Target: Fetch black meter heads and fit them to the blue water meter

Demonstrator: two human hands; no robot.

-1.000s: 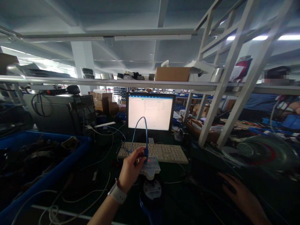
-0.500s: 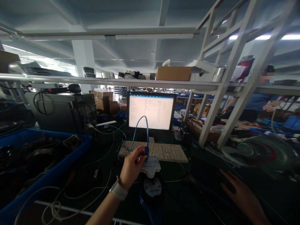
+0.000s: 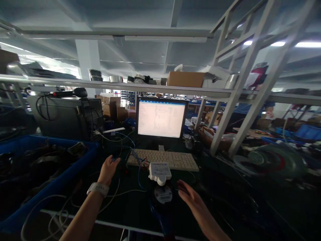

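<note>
My left hand, with a pale watch on the wrist, is left of the keyboard. Its thumb and forefinger pinch a small blue piece, seemingly the end of the blue cable. To the right of the meter, my right hand is open, fingers stretched forward and holding nothing. Between the hands sits a white plastic module with a printed face. Red and blue wires lie at its left. Just below it is a round dark meter with a label and a blue body.
A beige keyboard lies behind the module, before a lit monitor. At left stands a blue bin of dark parts. White cables cross the bench. Metal shelf posts rise at right; a person stands beyond them.
My left hand has moved left, away from the module, and the raised cable loop has dropped. My right hand has come in from the far right to beside the meter.
</note>
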